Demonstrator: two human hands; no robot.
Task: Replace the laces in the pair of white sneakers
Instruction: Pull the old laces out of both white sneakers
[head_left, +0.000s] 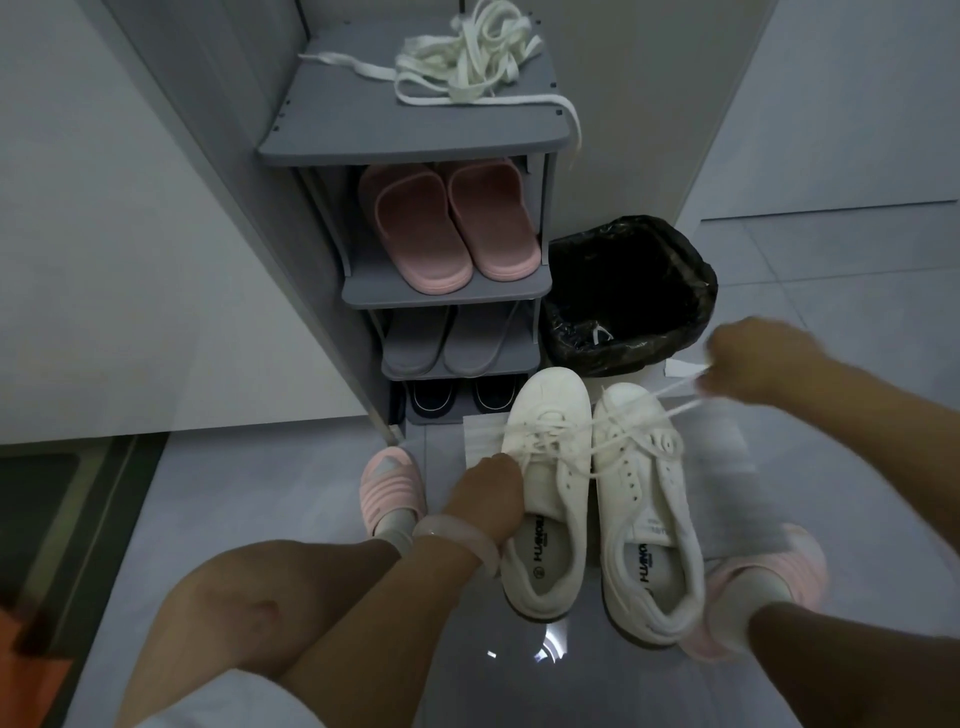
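Two white leather sneakers (597, 493) stand side by side on the grey tiled floor (234, 493), toes pointing away from the person. Right hand (753, 364) pinches the flat white lace (670, 400), drawn taut up and to the right from the eyelets. Left hand (488, 493) grips the left sneaker's side. Laces look loosened, partly unthreaded.

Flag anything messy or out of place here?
Mostly tidy. The loose laces sit in a tangled heap on the shoe rack top, one end dangling over its right edge. A white scrap lies in the lined bin. Both sneakers look undamaged, laces partly slack.
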